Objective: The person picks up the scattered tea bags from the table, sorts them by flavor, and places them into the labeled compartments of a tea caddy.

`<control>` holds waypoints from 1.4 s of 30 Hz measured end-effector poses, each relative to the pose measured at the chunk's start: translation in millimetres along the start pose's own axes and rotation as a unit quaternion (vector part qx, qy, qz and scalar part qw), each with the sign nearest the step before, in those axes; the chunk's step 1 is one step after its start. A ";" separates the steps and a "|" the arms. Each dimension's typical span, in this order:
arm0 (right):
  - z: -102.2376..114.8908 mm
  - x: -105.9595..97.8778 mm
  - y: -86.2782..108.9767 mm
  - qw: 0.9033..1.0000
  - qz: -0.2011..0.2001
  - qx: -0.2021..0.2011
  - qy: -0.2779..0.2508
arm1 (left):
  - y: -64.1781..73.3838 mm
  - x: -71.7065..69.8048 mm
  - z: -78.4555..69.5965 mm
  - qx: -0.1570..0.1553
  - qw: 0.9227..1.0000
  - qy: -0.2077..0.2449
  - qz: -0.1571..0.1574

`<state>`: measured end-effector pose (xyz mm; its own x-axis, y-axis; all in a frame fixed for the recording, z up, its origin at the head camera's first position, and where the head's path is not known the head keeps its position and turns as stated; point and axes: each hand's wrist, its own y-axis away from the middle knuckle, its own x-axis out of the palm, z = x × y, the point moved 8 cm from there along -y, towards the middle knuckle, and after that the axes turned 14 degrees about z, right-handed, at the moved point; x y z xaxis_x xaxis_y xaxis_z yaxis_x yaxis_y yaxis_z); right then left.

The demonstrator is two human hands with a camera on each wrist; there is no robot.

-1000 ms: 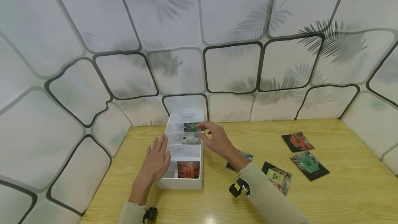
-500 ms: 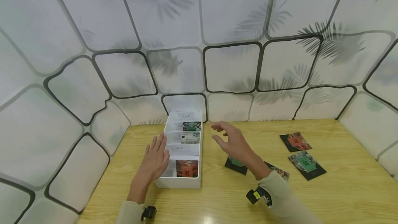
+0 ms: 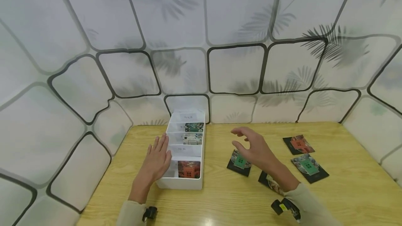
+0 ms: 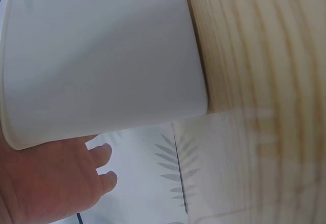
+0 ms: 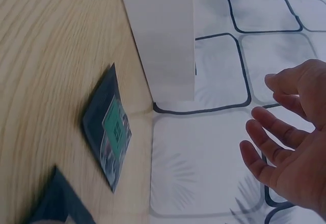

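Observation:
A white divided box [image 3: 179, 184] stands on the table, with paper labels in several compartments. My left hand [image 3: 156, 159] rests along its left rim with straight fingers; the left wrist view shows the hand beside the box wall [image 4: 107, 66]. A red packet [image 3: 189, 170] lies in the front compartment. Farther back are a pale packet [image 3: 192, 139] and a dark green packet [image 3: 194, 127]. My right hand [image 3: 255, 151] hovers right of the box, fingers loosely bent and holding nothing. Below it lies a black packet with a green label [image 3: 239, 163].
Another dark packet [image 3: 270, 183] is partly hidden under the right forearm. Farther right lie a red-labelled packet [image 3: 298, 144] and a second green-labelled packet [image 3: 310, 167]. A patterned cloth wall [image 3: 235, 69] closes off the back of the wooden table [image 3: 226, 205].
My right hand has moved from over the box's right rim out to the right, above the loose packets. The pale packet stays in its compartment. My left hand has stayed at the rim.

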<state>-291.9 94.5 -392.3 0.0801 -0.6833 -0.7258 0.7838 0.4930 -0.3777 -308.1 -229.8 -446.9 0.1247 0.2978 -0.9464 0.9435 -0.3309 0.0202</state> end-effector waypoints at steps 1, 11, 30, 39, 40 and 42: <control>-0.3 -2.7 3.4 1.000 -0.003 -0.001 0.007 | -0.4 0.2 0.0 0.002 1.000 0.002 -0.001; -8.3 -22.8 33.2 0.999 -0.018 0.014 0.049 | -2.7 2.4 1.8 0.002 1.000 0.001 0.003; -29.9 -57.3 93.5 0.990 -0.057 0.048 0.122 | -4.4 3.6 2.1 0.011 1.000 0.009 -0.005; -50.3 -68.3 122.5 0.983 -0.077 0.089 0.139 | -4.3 4.6 4.0 0.001 1.000 0.004 0.010; -52.2 -70.1 124.6 0.982 -0.081 0.093 0.141 | -4.2 4.8 4.3 0.000 1.000 0.003 0.012; -56.3 -73.4 128.1 0.981 -0.082 0.105 0.141 | -3.9 4.3 4.2 -0.001 1.000 0.003 0.010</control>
<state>-232.0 238.2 -419.7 -0.2088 -0.5531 -0.8065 0.8842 0.2456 -0.3974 -312.5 -230.9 -452.4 0.1463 0.2962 -0.9439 0.9410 -0.3359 0.0405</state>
